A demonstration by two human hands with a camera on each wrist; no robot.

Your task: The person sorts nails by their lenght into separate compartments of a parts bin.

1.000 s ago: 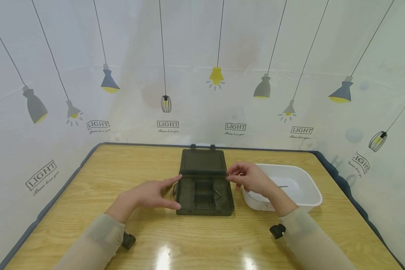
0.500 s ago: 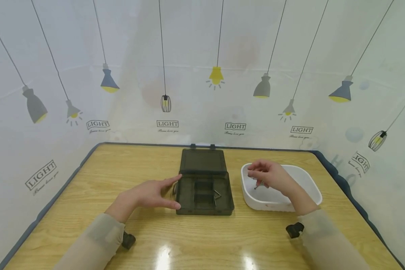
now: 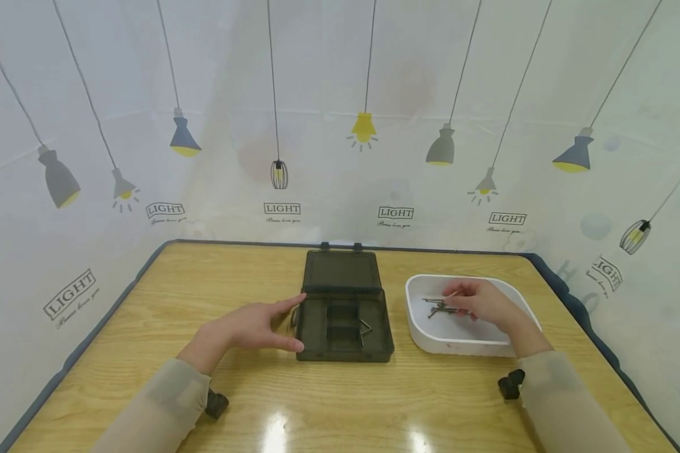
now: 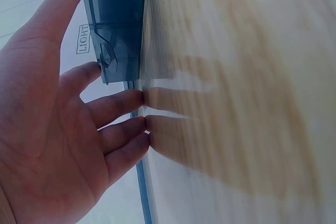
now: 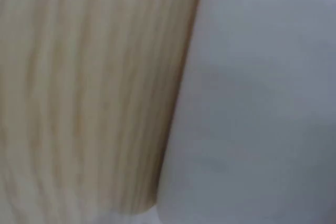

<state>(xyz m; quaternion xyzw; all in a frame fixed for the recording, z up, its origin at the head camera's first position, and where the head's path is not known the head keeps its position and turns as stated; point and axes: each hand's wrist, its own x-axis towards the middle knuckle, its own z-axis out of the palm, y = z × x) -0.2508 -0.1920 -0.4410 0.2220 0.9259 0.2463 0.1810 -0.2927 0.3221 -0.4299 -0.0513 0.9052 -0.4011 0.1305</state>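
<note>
On the wood-grain desk (image 3: 340, 402), the left hand (image 3: 249, 324) rests with fingers apart, thumb and forefinger touching the left side of a dark translucent compartment box (image 3: 342, 357). Slim metal pieces (image 3: 365, 324) lie in its right-hand part. Right of it, the right hand (image 3: 484, 304) dips into a white tray (image 3: 459, 346) at some screws (image 3: 439, 308); whether its fingertips pinch one cannot be told. Beyond, the box's lid (image 3: 342, 269) lies open before a lamp-printed wall covering (image 3: 317, 75).
</note>
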